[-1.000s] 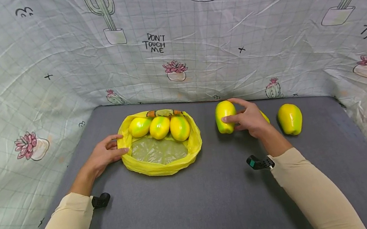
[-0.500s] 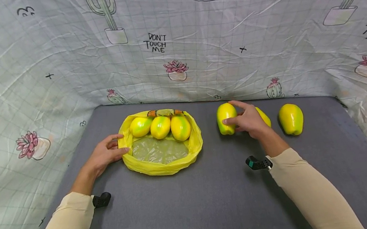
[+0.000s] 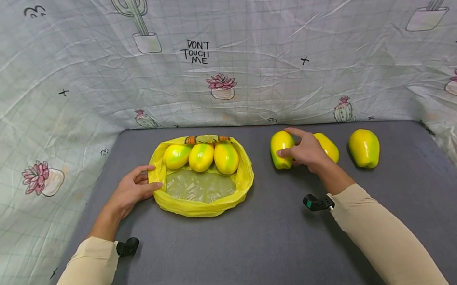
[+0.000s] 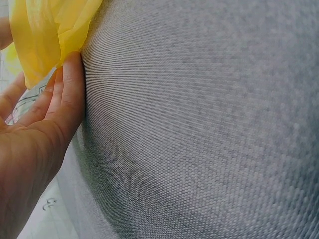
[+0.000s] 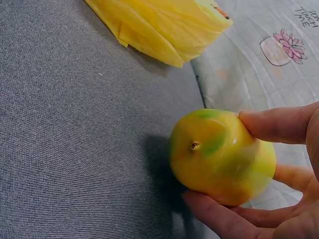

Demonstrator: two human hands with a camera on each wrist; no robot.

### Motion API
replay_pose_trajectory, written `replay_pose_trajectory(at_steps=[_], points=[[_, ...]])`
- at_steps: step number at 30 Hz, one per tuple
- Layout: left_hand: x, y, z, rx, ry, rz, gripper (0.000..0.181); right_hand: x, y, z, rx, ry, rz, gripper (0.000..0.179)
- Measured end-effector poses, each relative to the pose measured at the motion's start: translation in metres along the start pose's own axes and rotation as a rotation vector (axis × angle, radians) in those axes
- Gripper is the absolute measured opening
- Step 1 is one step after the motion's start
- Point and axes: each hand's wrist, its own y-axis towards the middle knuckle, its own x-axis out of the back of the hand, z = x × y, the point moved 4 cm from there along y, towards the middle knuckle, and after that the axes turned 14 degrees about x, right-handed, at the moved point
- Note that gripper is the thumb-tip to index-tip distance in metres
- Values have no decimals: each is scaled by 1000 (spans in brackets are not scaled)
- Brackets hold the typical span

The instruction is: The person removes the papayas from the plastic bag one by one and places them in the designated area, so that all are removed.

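A yellow plastic bag (image 3: 205, 209) with a rolled-down rim stands open on the grey table. Three yellow-green mangoes (image 3: 201, 157) lie along its far side. My left hand (image 3: 132, 191) holds the bag's left edge, thumb and fingers at the rim; the left wrist view shows fingers (image 4: 72, 84) against the yellow plastic. Right of the bag, my right hand (image 3: 309, 150) grips another mango (image 3: 281, 147) from its right side. In the right wrist view, thumb and fingers spread round that mango (image 5: 214, 154), its stem end facing the camera and a shadow beside it.
Behind my right hand lies a partly hidden mango (image 3: 328, 147). Farther right sits another mango (image 3: 364, 147). A printed cloth (image 3: 261, 50) hangs around the back and sides of the grey table (image 3: 228, 264).
My right hand has shifted slightly left and lower with the mango, and more of the mango behind it shows. My left hand keeps its place at the bag. The head view has shifted slightly.
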Motion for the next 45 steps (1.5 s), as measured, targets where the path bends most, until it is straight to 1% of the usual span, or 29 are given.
replay_pose_trajectory(at_steps=[10, 20, 32, 35, 37, 39, 41, 45], points=[[-1, 0, -1, -3, -1, 7, 79, -2, 1, -6, -24, 41, 21, 83], [-1, -1, 0, 6, 14, 0, 78, -3, 0, -3, -30, 28, 34, 85], [-1, -1, 1, 2, 19, 0, 79, 4, -5, 5, 24, -120, 29, 85], [-2, -1, 2, 2, 14, 0, 79, 5, -8, 12, 71, -223, -1, 82], [-1, -1, 2, 1, 12, -2, 79, 6, -10, 18, 113, -301, -36, 79], [-1, -1, 2, 0, 10, -2, 79, 6, -12, 26, 148, -350, -73, 76], [-1, -1, 2, -2, 7, 0, 79, 4, -13, 34, 168, -339, -101, 74], [-1, -1, 1, -6, 0, 1, 78, -1, -17, 46, 183, -293, -121, 70]])
